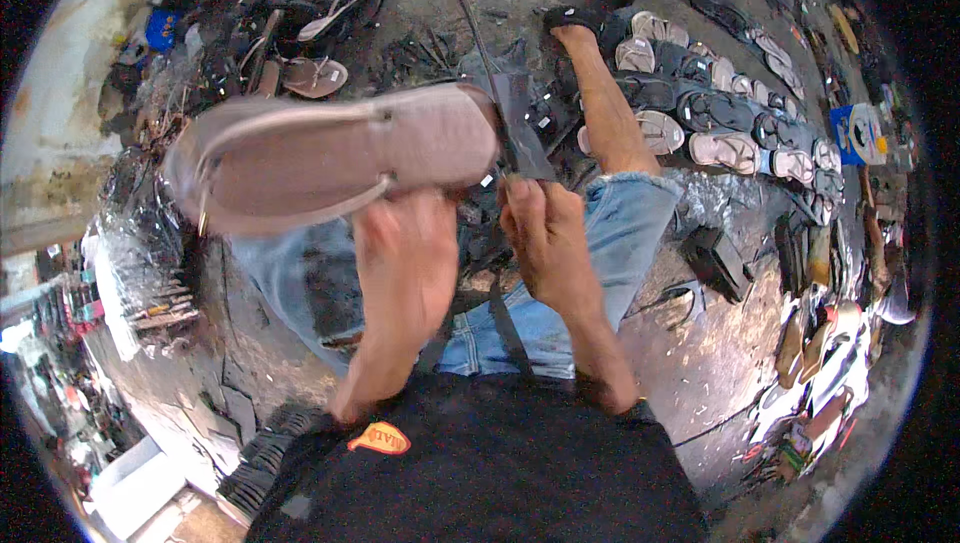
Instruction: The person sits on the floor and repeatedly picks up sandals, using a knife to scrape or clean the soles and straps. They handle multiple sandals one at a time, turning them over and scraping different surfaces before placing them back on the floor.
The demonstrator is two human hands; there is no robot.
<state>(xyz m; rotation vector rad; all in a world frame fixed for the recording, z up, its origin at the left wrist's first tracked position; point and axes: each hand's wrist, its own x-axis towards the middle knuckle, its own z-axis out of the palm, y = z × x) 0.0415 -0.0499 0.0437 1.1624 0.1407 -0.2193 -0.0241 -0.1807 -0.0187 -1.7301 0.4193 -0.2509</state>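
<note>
A pinkish-brown flip-flop [300, 158] is held up in front of me, footbed showing and toe end to the left, smeared by motion. My left hand [408, 253] is closed under its heel half; the fingers are partly hidden behind the sole. Beside the heel, my right hand [545, 238] is closed in a pinch on a long dark thin strip [470, 18], which slants up to the top edge of the picture. Whether the strip touches the heel I cannot tell. Dark scraps lie below and behind the flip-flop.
Rows of finished-looking flip-flops [725, 151] cover the floor at the right. More sandals [315, 76] and black pieces are heaped at the far left. A blue round-labelled box [858, 135] stands at the right. Dark blocks [718, 263] lie beside my bent leg [625, 233].
</note>
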